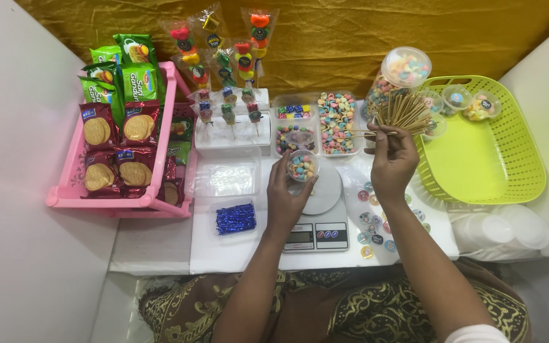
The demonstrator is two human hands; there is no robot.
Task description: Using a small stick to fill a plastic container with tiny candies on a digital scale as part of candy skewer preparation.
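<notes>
Here, in the head view, a small clear cup (302, 166) of pastel candies is gripped by the curled fingers of the left hand (285, 198), just above the white kitchen scale (318, 216). A thin wooden skewer (366, 133) is pinched between thumb and fingertips of the right hand (391, 162), beside a bundle of skewers (403, 112). A green basket (485, 143) is seen to the right, a pink tray (77, 184) of biscuit packets to the left.
</notes>
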